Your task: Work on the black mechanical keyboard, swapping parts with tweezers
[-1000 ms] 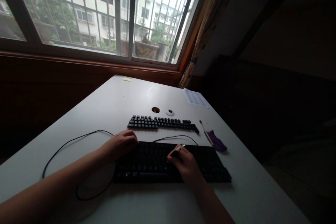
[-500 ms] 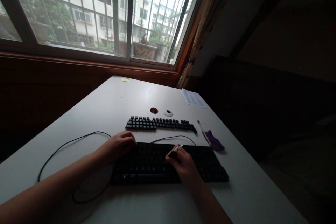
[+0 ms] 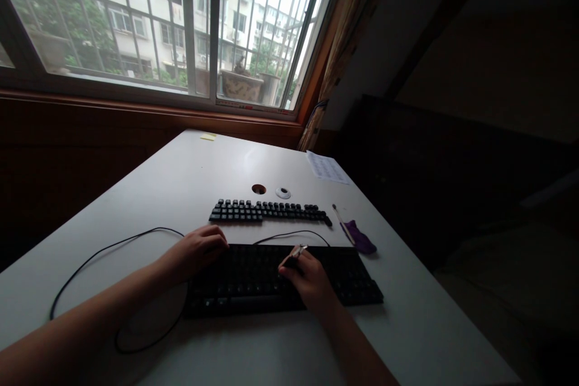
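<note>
A black keyboard (image 3: 271, 301) lies in front of me, with many of its keys in deep shadow. My left hand (image 3: 205, 248) rests at the keyboard's back left corner, its fingers bent together over the edge; the fingertips are hidden. Over the middle of the keyboard my right hand (image 3: 307, 274) pinches a small dark tool (image 3: 292, 260) with a shiny metal end that points up and away. The lower end of the tool is hard to make out against the dark keys. Beyond the keyboard, loose black keycaps (image 3: 271, 212) are set out in rows.
A slim brush (image 3: 340, 219) leans on a purple cloth (image 3: 362, 237) at the right. Black cable (image 3: 106, 246) loops across the white table (image 3: 149, 193) on the left. Behind the keycaps are a table hole (image 3: 259, 189), its round cover (image 3: 283, 193) and a printed sheet (image 3: 328, 167).
The whole view has shifted slightly, so everything sits a little farther left. Both hands keep their places on the keyboard, and the right hand still pinches the tool.
</note>
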A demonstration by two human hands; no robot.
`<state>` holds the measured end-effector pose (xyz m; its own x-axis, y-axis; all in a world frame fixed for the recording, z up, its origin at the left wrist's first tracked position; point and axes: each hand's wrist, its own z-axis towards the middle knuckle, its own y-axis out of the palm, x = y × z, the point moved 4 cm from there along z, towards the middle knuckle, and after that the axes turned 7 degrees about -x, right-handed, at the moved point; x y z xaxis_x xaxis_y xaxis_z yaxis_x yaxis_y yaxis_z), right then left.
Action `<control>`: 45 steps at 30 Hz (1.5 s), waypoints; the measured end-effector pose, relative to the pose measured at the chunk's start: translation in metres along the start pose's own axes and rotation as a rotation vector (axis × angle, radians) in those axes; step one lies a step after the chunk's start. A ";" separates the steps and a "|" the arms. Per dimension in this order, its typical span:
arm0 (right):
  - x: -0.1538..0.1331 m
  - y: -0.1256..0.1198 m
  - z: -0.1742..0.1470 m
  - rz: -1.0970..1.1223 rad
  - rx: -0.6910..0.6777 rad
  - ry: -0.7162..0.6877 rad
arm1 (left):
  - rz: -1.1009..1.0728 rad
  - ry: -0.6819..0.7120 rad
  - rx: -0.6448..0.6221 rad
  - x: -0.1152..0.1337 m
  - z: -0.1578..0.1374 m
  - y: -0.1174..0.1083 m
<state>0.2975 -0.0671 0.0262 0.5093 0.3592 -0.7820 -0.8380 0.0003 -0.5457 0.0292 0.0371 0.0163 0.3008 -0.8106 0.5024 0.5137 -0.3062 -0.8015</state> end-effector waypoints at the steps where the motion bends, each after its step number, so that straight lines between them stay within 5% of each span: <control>1: 0.000 0.000 0.000 0.002 -0.002 0.000 | -0.002 0.001 0.000 0.000 0.000 0.000; 45: -0.001 0.007 0.002 -0.085 -0.042 -0.024 | 0.029 0.007 0.012 0.002 0.000 0.000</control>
<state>0.2910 -0.0659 0.0237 0.5734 0.3816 -0.7250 -0.7825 -0.0070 -0.6226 0.0295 0.0356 0.0170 0.3099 -0.8229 0.4763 0.5145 -0.2761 -0.8118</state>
